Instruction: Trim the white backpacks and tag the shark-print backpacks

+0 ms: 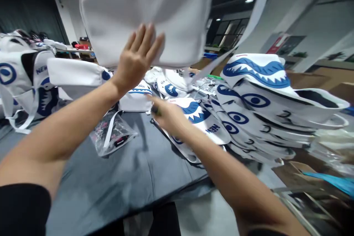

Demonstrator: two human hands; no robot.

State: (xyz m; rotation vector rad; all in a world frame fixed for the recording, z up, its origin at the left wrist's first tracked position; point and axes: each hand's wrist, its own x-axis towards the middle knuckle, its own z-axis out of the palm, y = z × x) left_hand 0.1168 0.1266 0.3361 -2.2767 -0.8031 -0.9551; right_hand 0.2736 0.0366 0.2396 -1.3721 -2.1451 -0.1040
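So the left hand [137, 58] is up high with its fingers spread flat against the lower edge of a plain white fabric bag [146, 14], palm pressed to it rather than curled round it, and the bag hangs in the air above the table with a long white strap [256, 13] trailing off to the upper right. The right hand [166, 115] is lower down and pretty blurred, reaching out over the grey cloth-covered table [121, 177] toward a white bag printed with a blue shark mouth [199, 118]; honestly can't tell if those fingers are gripping anything or just loose, though something small and dark shows at the fingertips. Off to the right there's a big slanted stack of white bags with blue shark eyes and teeth [262, 107]. A clear plastic packet with dark bits inside [112, 138] lies on the table just under the left forearm, and more shark-print bags [30, 84] sit at the far left.
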